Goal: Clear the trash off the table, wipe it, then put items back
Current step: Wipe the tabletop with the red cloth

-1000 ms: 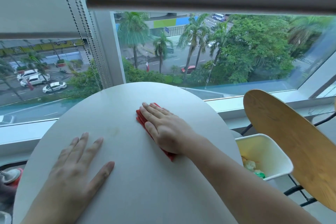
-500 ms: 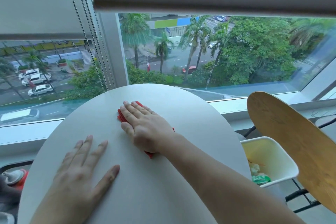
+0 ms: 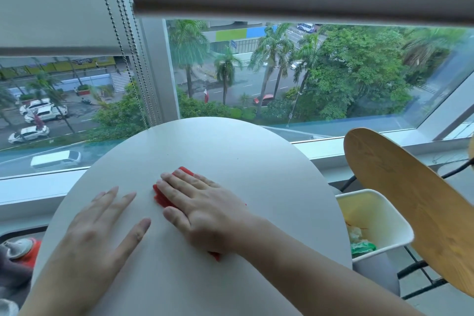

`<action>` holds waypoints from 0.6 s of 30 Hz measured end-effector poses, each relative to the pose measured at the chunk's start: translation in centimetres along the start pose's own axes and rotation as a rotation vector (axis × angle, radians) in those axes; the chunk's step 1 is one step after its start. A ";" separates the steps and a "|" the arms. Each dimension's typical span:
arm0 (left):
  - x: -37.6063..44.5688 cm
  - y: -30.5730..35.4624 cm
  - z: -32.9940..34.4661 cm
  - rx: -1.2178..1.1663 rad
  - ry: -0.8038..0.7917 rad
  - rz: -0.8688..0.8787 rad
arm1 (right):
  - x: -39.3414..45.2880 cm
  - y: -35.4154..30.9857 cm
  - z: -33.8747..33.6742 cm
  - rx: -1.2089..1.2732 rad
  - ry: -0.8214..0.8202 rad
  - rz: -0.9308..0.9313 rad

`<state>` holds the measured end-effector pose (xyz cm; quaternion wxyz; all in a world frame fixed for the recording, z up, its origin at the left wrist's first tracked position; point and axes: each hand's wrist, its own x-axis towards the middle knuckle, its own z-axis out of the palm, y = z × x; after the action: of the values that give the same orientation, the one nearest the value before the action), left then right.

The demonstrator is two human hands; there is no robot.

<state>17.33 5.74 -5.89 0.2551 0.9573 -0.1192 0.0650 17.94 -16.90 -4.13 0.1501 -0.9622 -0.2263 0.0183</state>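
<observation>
A round white table (image 3: 230,151) fills the middle of the head view. My right hand (image 3: 202,208) lies flat, palm down, on a red cloth (image 3: 160,197) and presses it against the tabletop near the centre. Only the cloth's left and far edges show past my fingers. My left hand (image 3: 102,228) rests flat on the table to the left of the cloth, fingers spread, holding nothing. A small gap separates its thumb from my right hand.
A white bin (image 3: 384,213) with trash (image 3: 361,246) inside stands by the table's right edge. A wooden chair seat (image 3: 410,200) sits right of it. A red-and-white object (image 3: 23,249) lies low at the left. Bead chains (image 3: 133,59) hang beyond the table, before the window.
My right hand has slid the red cloth leftward across the table and a little nearer to me, closing on my left hand. The left hand has stayed planted.
</observation>
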 end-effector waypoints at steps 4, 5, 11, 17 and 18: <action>0.6 -2.6 -0.1 0.091 -0.039 -0.087 | -1.8 0.7 -0.3 -0.006 -0.039 0.015; 0.6 -3.0 -0.2 0.090 -0.056 -0.093 | -1.8 1.0 -0.5 -0.015 -0.030 0.022; 0.4 -2.2 -0.7 0.095 -0.083 -0.078 | -0.3 4.1 -1.0 -0.041 -0.010 0.119; 0.2 -1.9 -1.0 0.076 -0.083 -0.073 | 3.3 5.6 -1.5 -0.017 -0.010 0.213; 0.1 -2.0 -1.0 0.079 -0.082 -0.074 | 4.1 5.5 -1.4 -0.011 -0.015 0.216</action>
<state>17.86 7.91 -5.96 0.2143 0.9722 -0.0914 0.0211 24.08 -20.16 -4.29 0.1405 -0.9816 -0.1227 0.0403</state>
